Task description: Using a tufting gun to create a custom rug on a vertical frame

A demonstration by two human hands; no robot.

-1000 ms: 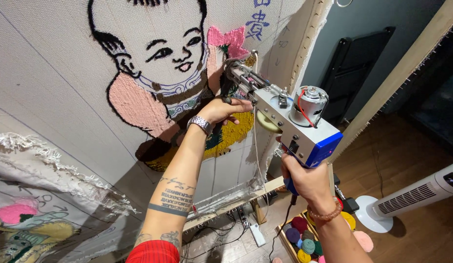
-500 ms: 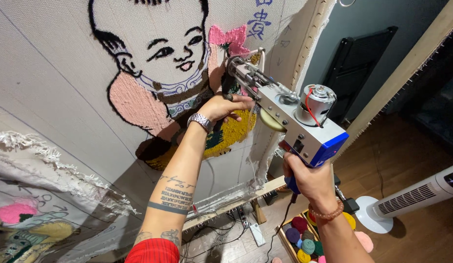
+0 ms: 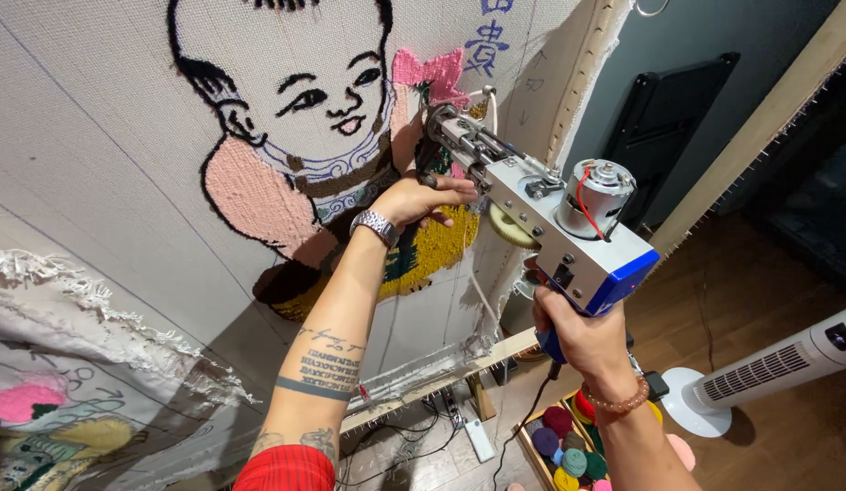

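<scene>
the right hand (image 3: pixel 576 329) is clenched around the blue grip of the tufting gun (image 3: pixel 541 223), below its silver body and small motor. the left hand (image 3: pixel 421 196) is closed on the gun's front handle, just behind the needle end, which is pressed against the stretched backing cloth (image 3: pixel 95 155). the needle meets the cloth beside the pink bow and above the yellow tufted patch (image 3: pixel 432 259) of the child figure. the step in hand is judged to be filling a section of the design with yarn. steady pressure into the cloth is called for as the gun is guided along the outline. below, a box of coloured yarn balls (image 3: pixel 559 445) is seen on the floor, with a white tower fan (image 3: pixel 769 368) near it.
</scene>
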